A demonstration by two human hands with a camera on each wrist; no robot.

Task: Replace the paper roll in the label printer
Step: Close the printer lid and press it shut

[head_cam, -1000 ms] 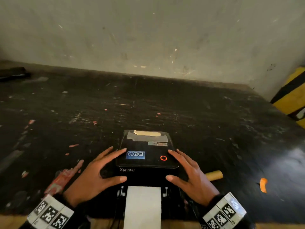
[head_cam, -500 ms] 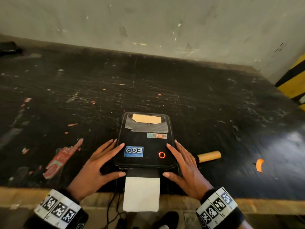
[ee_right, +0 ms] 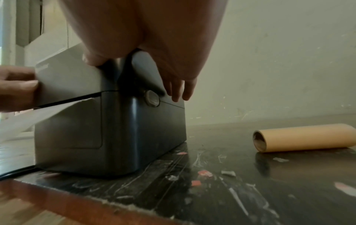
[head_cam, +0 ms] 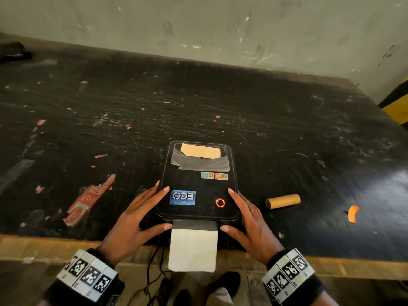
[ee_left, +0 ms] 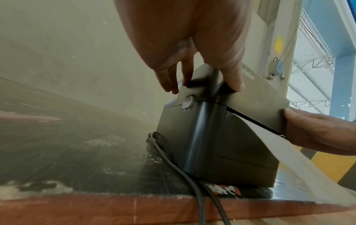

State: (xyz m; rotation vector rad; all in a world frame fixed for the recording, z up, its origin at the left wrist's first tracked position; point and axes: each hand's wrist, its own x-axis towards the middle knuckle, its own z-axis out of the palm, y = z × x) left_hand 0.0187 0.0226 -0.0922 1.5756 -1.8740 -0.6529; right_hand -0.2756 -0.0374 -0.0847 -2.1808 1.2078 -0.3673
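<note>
Probably a workshop or warehouse packing area: a scarred black worktable point(head_cam: 220, 102) littered with torn label scraps point(head_cam: 88, 199) stands against a scuffed, bare wall point(head_cam: 198, 23), with yellow-and-black hazard striping point(head_cam: 397, 102) at far right.

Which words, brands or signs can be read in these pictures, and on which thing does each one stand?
"rinter": on the front edge of the label printer's lid, left wrist view; the first letters are hidden behind a finger.
Brand word on the lid's front, head view: too blurred to read.
Blue sticker, small coloured stickers, red torn label on the table: not readable.
</note>
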